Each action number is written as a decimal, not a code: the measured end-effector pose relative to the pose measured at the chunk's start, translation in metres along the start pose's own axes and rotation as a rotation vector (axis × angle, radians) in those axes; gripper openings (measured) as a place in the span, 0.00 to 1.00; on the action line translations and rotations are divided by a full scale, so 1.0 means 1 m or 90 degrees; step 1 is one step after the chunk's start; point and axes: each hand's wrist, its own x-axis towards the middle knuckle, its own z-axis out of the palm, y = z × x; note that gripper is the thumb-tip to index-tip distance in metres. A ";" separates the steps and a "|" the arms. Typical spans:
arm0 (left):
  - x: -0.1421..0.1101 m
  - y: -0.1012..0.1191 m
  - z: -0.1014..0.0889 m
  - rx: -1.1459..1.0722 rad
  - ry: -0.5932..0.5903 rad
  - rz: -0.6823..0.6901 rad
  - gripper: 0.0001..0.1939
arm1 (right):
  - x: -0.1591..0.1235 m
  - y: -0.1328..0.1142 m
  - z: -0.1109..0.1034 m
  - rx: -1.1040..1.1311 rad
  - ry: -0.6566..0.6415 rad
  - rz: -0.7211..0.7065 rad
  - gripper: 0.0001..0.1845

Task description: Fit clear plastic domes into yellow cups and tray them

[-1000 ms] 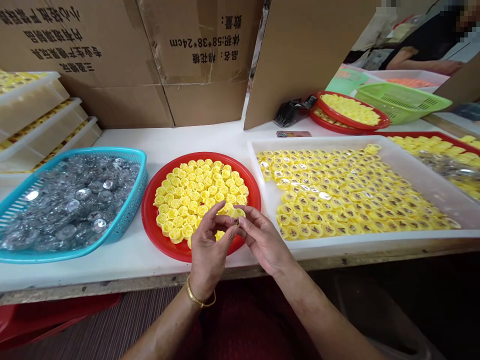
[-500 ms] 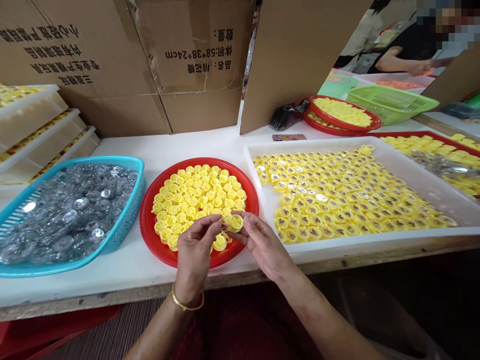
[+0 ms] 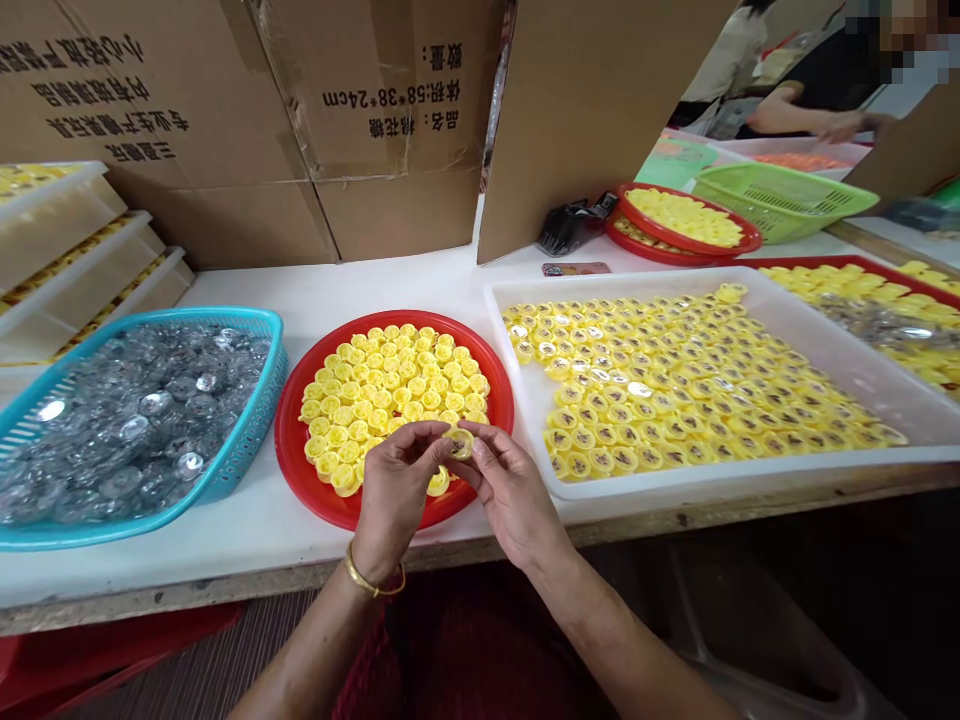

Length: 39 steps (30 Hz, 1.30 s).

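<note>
Above the front of a round red tray (image 3: 300,480), both of my hands pinch one small round yellow cup (image 3: 459,442). A dark print now shows on its face, seemingly under a clear cover. My left hand (image 3: 401,485), with a gold bangle at the wrist, grips the cup's left side by thumb and fingertips. On its right side, the thumb and fingers of my right hand (image 3: 514,490) close on the rim. Beneath, many plain yellow cups (image 3: 375,380) lie in the red tray.
Left stands a blue basket (image 3: 279,365) of clear, shiny discs (image 3: 150,400). A white tray (image 3: 750,478) at right holds rows of yellow pieces with dark prints. Stacked bins (image 3: 82,270) stand far left. Cardboard (image 3: 225,220) walls the back. Another person's hand (image 3: 840,125) shows beyond.
The yellow cup between my hands showed a plain yellow face; now a dark print shows on it. My fingers have drawn closer together around it. The view has shifted slightly.
</note>
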 end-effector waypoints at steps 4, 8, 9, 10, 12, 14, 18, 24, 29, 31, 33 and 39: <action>0.007 0.003 -0.003 0.000 -0.060 -0.003 0.09 | 0.000 0.001 -0.004 0.030 -0.002 0.026 0.12; 0.011 0.005 -0.005 -0.009 -0.093 -0.011 0.11 | 0.001 0.000 -0.009 0.058 -0.003 0.065 0.20; 0.012 0.005 -0.005 -0.008 -0.103 -0.014 0.12 | 0.001 0.000 -0.010 0.060 -0.003 0.068 0.21; 0.013 0.005 -0.006 -0.003 -0.113 -0.014 0.12 | 0.001 -0.001 -0.010 0.061 -0.005 0.069 0.21; 0.015 0.005 -0.007 0.018 -0.138 -0.006 0.11 | 0.001 -0.002 -0.011 0.062 -0.008 0.066 0.18; 0.016 0.005 -0.008 0.055 -0.158 0.015 0.10 | 0.001 -0.004 -0.010 0.065 -0.009 0.061 0.16; 0.016 0.009 -0.008 0.169 -0.172 0.097 0.09 | 0.000 -0.006 -0.006 0.048 0.008 0.049 0.17; 0.013 0.015 -0.006 0.239 -0.174 0.150 0.09 | 0.000 -0.005 -0.005 -0.013 0.014 0.008 0.17; 0.008 0.006 -0.003 0.158 -0.143 0.093 0.10 | -0.001 -0.002 -0.010 -0.048 0.009 -0.045 0.14; 0.005 0.004 -0.002 0.138 -0.132 0.084 0.09 | -0.002 -0.001 -0.012 -0.066 0.000 -0.059 0.14; 0.003 0.004 -0.001 0.123 -0.124 0.075 0.09 | -0.001 -0.001 -0.014 -0.092 -0.009 -0.070 0.14; 0.003 0.003 0.002 0.139 -0.130 0.049 0.10 | -0.001 -0.003 -0.013 -0.142 0.030 -0.094 0.13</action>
